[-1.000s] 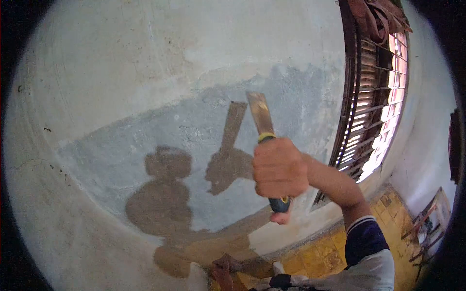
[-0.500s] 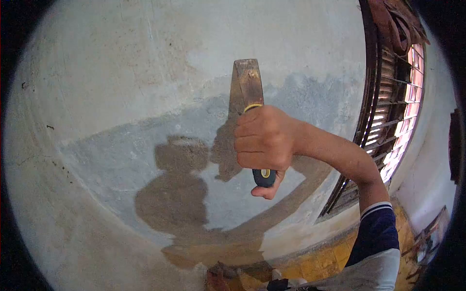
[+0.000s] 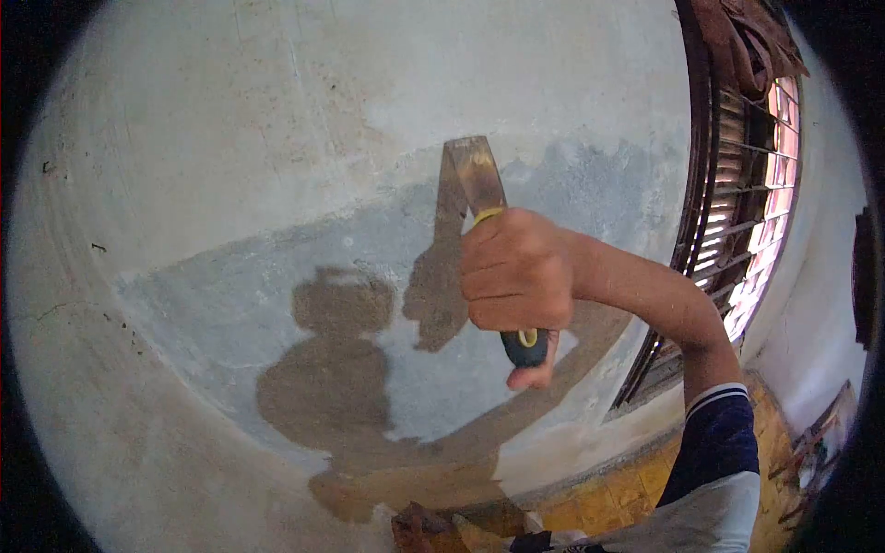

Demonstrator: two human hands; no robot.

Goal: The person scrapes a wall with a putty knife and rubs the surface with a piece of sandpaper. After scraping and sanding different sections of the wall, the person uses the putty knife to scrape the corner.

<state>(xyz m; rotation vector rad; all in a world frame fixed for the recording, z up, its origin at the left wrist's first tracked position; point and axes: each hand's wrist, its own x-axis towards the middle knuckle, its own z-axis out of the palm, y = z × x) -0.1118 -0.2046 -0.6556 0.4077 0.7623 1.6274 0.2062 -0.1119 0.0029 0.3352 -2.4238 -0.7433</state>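
Note:
My right hand (image 3: 518, 275) is wrapped round the dark handle of a scraper (image 3: 477, 170) with a yellow collar. Its wide metal blade points up, tilted slightly left, and the tip meets the wall (image 3: 304, 120) near the edge between the pale coating and a grey patch (image 3: 230, 276). Below my fist the handle's butt and my thumb show. Shadows of my head, arm and the tool fall across the grey patch. My left hand is out of view.
To the right is a barred window (image 3: 751, 203) with a dark frame and brown cloth (image 3: 751, 41) hanging at its top. Yellow floor tiles (image 3: 608, 502) lie below. Several objects lean at the lower right (image 3: 820, 442).
My right hand and the scraper have moved down and a little right. The blade tip sits lower on the wall, and the tool leans more to the left.

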